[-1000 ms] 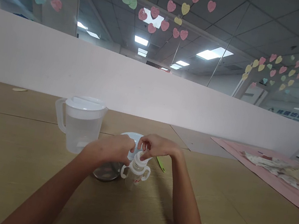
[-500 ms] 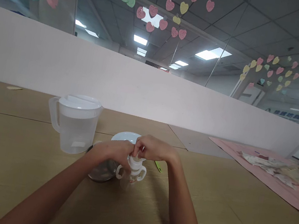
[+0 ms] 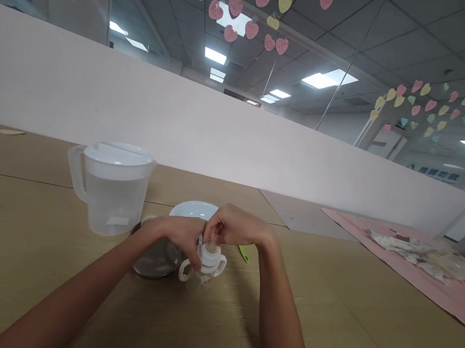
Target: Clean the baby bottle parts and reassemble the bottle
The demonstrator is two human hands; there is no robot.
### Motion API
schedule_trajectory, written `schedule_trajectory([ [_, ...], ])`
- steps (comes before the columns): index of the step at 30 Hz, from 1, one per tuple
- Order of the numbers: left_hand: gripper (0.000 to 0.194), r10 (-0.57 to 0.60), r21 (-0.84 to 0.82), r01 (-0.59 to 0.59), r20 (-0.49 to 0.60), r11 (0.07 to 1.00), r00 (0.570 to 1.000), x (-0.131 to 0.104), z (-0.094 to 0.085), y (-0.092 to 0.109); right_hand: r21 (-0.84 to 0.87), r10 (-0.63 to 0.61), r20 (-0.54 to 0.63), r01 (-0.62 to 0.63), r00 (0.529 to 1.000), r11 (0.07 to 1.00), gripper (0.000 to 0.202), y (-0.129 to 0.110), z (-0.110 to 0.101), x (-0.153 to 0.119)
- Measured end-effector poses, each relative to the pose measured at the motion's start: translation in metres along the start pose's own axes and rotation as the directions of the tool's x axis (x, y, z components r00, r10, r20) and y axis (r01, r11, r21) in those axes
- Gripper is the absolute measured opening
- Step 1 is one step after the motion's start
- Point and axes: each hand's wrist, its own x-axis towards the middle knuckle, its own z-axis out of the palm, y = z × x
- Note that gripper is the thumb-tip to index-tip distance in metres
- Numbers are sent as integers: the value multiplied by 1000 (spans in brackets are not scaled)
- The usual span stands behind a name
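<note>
L hand (image 3: 176,235) grip closed on baby bottle (image 3: 206,264) collar; R hand (image 3: 234,229) pinching its teat, nr water jug (image 3: 110,188).

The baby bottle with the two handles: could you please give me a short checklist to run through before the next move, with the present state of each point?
1. Baby bottle stands on the table: cannot tell, it looks tilted in the hands.
2. Left hand steadies the bottle's top: ok, fingers lie against it.
3. Right hand has a grip on the nipple: ok, fingertips pinch it from above.
4. Nipple seated straight in its ring: cannot tell, fingers cover it.
5. Pitcher clear of the elbows: ok, it stands apart to the left, lid on.
6. Metal bowl clear of the bottle: not ok, it sits right beside it under the left hand.
</note>
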Motion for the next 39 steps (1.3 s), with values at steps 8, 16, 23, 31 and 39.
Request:
schedule_trajectory([
  [8, 44, -174, 75, 174, -12, 982, 985, -2, -3, -2, 92, -21, 34, 18, 999, 996, 34, 10, -3, -1],
  [16, 49, -140, 17, 140, -27, 990, 990, -3, -4, -3, 185, -28, 69, 15, 997, 983, 42, 8, -3, 1],
  [23, 43, -61, -126, 59, -14, 990, 998, -10, 2, -6, 390, -47, 113, -1, 992, 921, 57, 6, 2, 6],
  [31, 61, -165, -325, 42, -361, 945, 918, -35, 58, -16, 377, -82, -163, 139, 983, 916, 54, 9, 29, -11],
  [39, 63, -54, -281, -140, -587, 950, 808, -25, 90, -30, 285, 29, -631, 198, 775, 938, 35, 12, 84, -10],
])
